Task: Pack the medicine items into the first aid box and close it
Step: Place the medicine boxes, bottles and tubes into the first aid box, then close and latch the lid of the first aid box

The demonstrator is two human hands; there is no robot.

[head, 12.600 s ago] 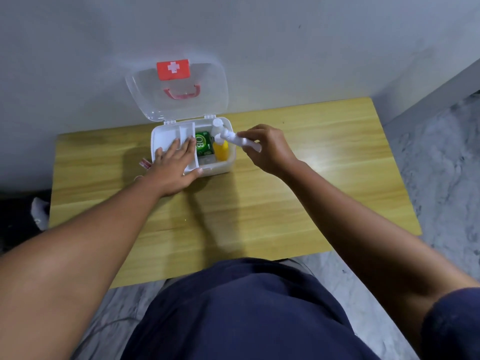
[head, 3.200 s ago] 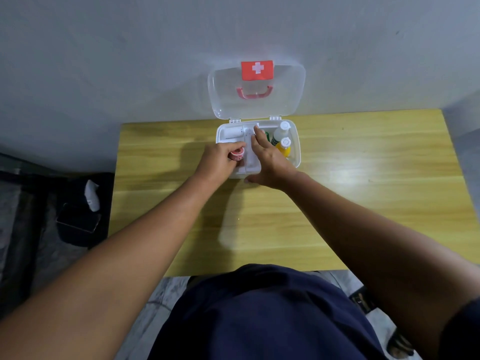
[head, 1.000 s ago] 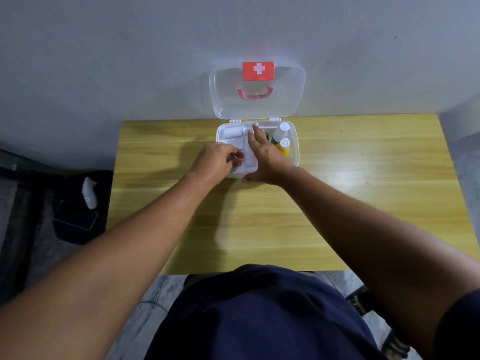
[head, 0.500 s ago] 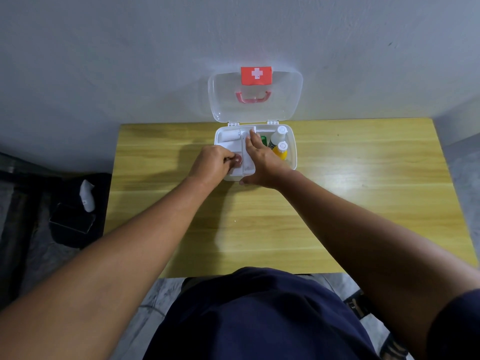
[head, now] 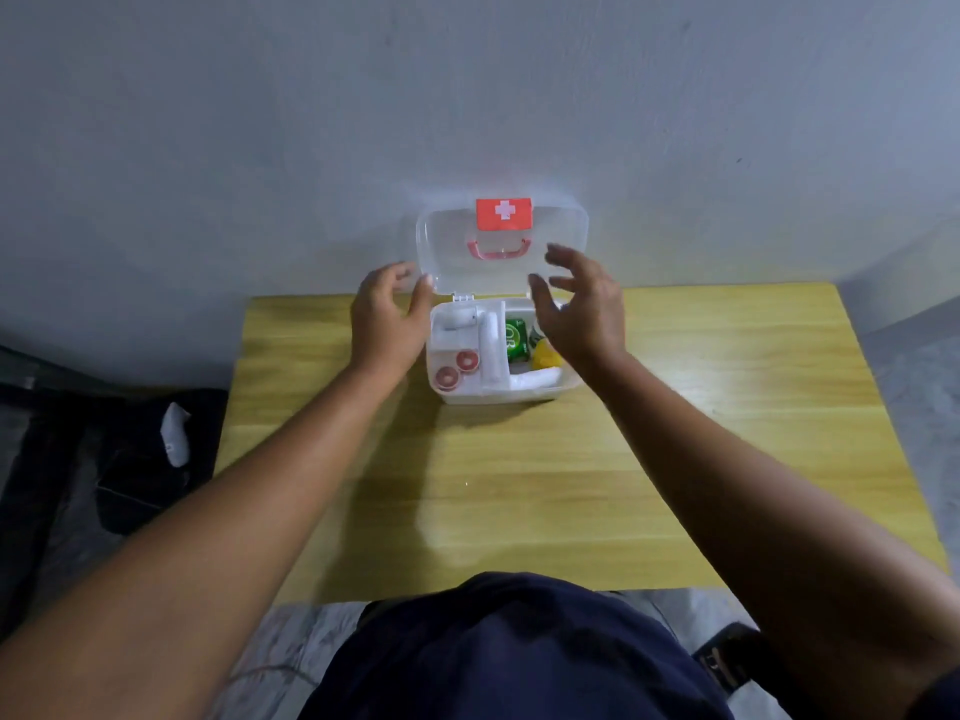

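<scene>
Packing looks done, and the lid is not shut yet.

Left hand [head: 387, 317] is up beside the left edge of the clear plastic lid [head: 556, 252] with the red cross label, fingers spread wide and holding nothing; I cannot tell if the thumb touches the lid. The small white plastic first aid box [head: 498, 394] sits on the yellow wooden table [head: 701, 407] near the wall, with its lid standing up. Inside it, on the left, are two little round red and white rolls [head: 457, 368], then a white tube [head: 491, 350], then a green packet [head: 516, 339] and a yellow bottle [head: 545, 356]. The right hand [head: 584, 309] hovers over the right side of the box, fingers wide and empty. I see no medicine lying loose on the table, so I think only closing is left.
</scene>
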